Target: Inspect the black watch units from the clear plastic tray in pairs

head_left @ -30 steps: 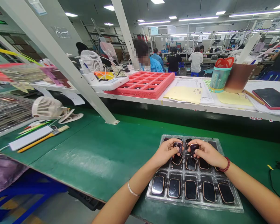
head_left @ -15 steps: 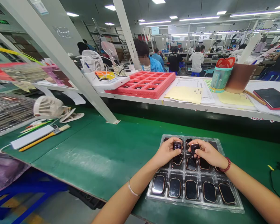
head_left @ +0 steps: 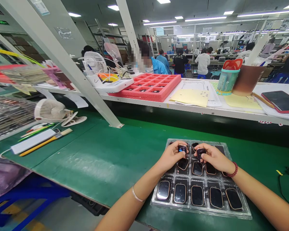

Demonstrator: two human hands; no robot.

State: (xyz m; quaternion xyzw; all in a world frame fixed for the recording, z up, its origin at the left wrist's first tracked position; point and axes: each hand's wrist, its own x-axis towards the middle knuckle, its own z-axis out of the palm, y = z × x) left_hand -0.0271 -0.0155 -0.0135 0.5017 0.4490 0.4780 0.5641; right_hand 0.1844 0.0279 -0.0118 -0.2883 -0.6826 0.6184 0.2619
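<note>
Clear plastic tray lies below; above it the left hand pinches a lit watch, the right hand a dark watch, screens toward the wearer, long axes unclear behind thumbs

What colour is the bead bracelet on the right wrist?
Dark red; the bead bracelet shows best in the head view.

The clear tray is partly covered at its far row by the left hand and right hand; well left of them, stacked trays are cut off.
</note>
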